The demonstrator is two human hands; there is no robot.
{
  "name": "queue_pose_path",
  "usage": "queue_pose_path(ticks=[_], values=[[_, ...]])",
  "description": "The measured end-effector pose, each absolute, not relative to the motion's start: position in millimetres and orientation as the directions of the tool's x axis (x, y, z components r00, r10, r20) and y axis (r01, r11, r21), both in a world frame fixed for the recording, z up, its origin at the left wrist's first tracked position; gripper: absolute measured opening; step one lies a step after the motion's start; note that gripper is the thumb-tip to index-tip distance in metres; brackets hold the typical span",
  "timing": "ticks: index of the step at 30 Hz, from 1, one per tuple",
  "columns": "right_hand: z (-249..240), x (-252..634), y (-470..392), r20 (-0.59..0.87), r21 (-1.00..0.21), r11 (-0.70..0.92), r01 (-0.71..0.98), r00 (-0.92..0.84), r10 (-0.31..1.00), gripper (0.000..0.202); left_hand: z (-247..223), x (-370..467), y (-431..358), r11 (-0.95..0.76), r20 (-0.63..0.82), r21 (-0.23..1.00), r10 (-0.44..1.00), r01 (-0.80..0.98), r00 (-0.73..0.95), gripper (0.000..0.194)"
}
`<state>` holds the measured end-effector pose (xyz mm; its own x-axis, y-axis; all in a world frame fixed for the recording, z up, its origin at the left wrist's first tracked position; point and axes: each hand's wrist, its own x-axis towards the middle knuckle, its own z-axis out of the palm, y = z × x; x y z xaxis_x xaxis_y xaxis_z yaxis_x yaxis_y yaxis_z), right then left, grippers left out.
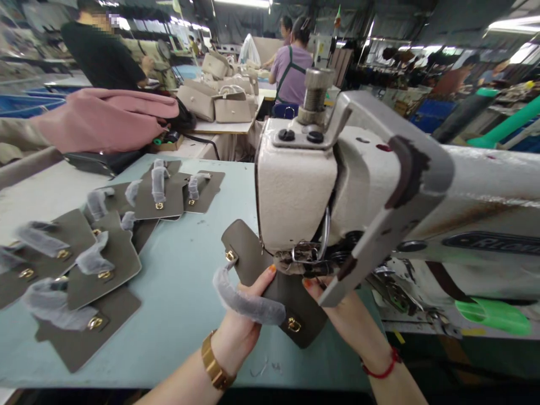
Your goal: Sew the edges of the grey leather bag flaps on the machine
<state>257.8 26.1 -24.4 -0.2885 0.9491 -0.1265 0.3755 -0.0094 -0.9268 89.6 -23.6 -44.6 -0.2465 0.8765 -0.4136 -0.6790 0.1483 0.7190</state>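
A grey-brown leather panel [248, 253] lies under the head of a sewing machine [297, 191], turned diagonally. Its handle [248, 301] is wrapped in translucent white film and joined by gold fittings. My left hand [244, 323] is closed on the panel's near left side, thumb on top, with the wrapped handle lying across the hand. At the panel's right, close to the presser area, my right hand [337, 306] has its fingertips on the edge, partly hidden by the machine's metal bracket [379, 225]. The needle area is too cluttered to make out.
Several similar panels with wrapped handles [101, 270] overlap on the left of the green tabletop [189, 337]. Behind them are a pink cloth bundle [113, 118] and beige bags [232, 107]. Two people [295, 67] [101, 50] work farther back.
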Motion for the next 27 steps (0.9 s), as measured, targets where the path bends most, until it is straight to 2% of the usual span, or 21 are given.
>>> queue_pose_path(ticks=[3, 7, 14, 19, 24, 27], values=[[-18, 258, 29, -0.155, -0.926, -0.023, 0.376, -0.324, 0.933, 0.030, -44, 96, -25, 0.143, -0.436, 0.717, 0.855, -0.683, -0.280, 0.034], [-13, 256, 30, -0.125, -0.929, 0.022, 0.370, -0.368, 0.921, 0.024, -41, 98, -27, 0.131, -0.424, 0.701, 0.867, -0.702, -0.262, 0.034], [-18, 258, 32, -0.111, -0.899, 0.062, 0.434, -0.363, 0.925, 0.026, -44, 97, -26, 0.236, -0.530, 0.676, 0.814, -0.698, -0.238, 0.040], [-18, 257, 34, -0.124, -0.916, 0.064, 0.396, -0.431, 0.894, 0.024, -43, 97, -24, 0.226, -0.526, 0.694, 0.807, -0.684, -0.268, 0.046], [-12, 253, 37, -0.123, -0.918, 0.060, 0.391, -0.428, 0.895, 0.030, -44, 95, -19, 0.205, -0.507, 0.690, 0.822, -0.694, -0.262, 0.045], [-14, 251, 36, -0.114, -0.929, 0.052, 0.367, -0.416, 0.902, 0.032, -42, 90, -15, 0.234, -0.506, 0.705, 0.828, -0.670, -0.243, 0.037]])
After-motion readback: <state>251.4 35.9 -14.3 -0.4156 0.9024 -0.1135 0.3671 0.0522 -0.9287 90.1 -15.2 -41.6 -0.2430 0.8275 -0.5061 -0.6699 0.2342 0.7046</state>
